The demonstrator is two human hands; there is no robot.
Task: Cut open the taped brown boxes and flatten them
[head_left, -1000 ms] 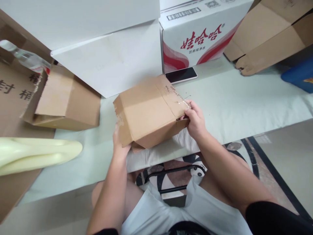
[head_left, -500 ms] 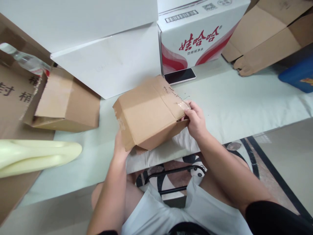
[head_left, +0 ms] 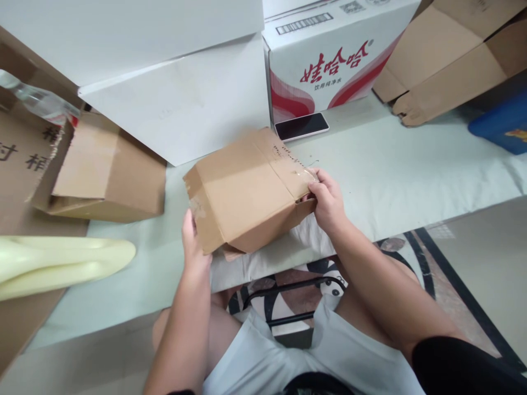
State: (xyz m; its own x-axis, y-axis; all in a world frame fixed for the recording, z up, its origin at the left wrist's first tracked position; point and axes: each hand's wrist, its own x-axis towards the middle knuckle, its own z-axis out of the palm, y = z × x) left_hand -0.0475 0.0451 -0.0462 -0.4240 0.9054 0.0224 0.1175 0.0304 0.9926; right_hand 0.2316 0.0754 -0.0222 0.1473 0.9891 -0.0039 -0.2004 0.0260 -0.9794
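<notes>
A small brown cardboard box (head_left: 247,192) sits at a slant on the cloth-covered table, its flaps sticking out at both ends. My right hand (head_left: 327,200) pinches the flap at its right end, thumb on top, near a strip of shiny clear tape. At the opposite end my left hand (head_left: 195,241) is against the left flap, with the thumb showing beside its outer edge. The other left fingers are hidden behind the cardboard. Printed dark marks run along the far right part of the box.
Behind the box stand a large white carton (head_left: 177,109), a red-and-white water carton (head_left: 329,71) and a phone (head_left: 302,126). Leftward are another cardboard box (head_left: 111,170), a plastic bottle (head_left: 41,101) and a pale yellow object (head_left: 69,263). An opened carton (head_left: 448,66) and a blue container (head_left: 502,126) lie right.
My left hand has shifted left, and its thumb now shows outside the flap. The left end of the cardboard box has moved slightly left. My right hand keeps its pinch.
</notes>
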